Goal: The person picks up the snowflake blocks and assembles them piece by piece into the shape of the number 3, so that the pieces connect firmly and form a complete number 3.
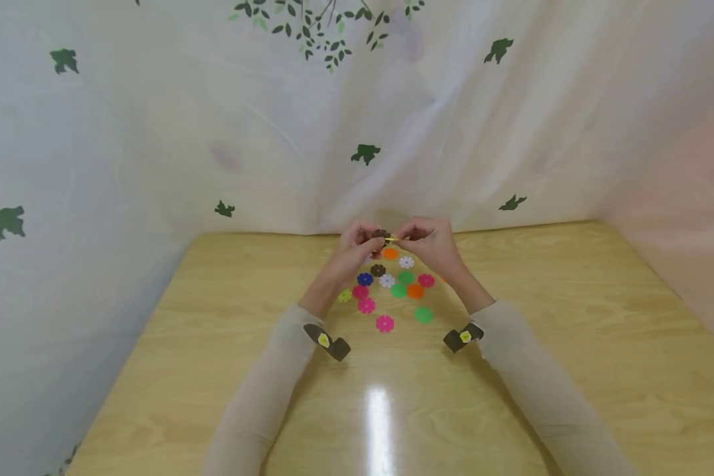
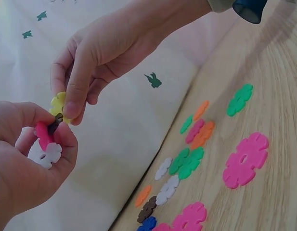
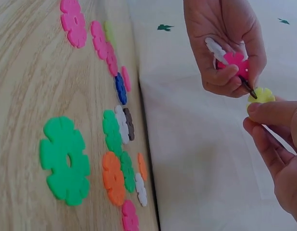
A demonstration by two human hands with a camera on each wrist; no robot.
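Observation:
Above the far part of the table, my left hand [image 1: 354,250] holds a small joined group of flower-shaped plastic discs. A white disc [image 2: 46,156], a pink disc [image 3: 236,64] and a dark brown disc [image 1: 381,235] make up that group. From the right, my right hand [image 1: 433,243] pinches a yellow disc [image 2: 58,105] between thumb and fingers. The yellow disc's edge meets the brown one's edge, the two set at an angle to each other. Fingers of the left hand partly cover the pink and white discs.
Loose flower discs lie on the wooden table [image 1: 214,370] below the hands: several pink [image 1: 385,323], green [image 1: 424,315], orange [image 1: 415,291] and white ones, plus a blue [image 1: 365,279], a brown [image 1: 377,270] and a yellow-green one [image 1: 345,295]. A printed cloth [image 1: 274,132] hangs behind the table's far edge.

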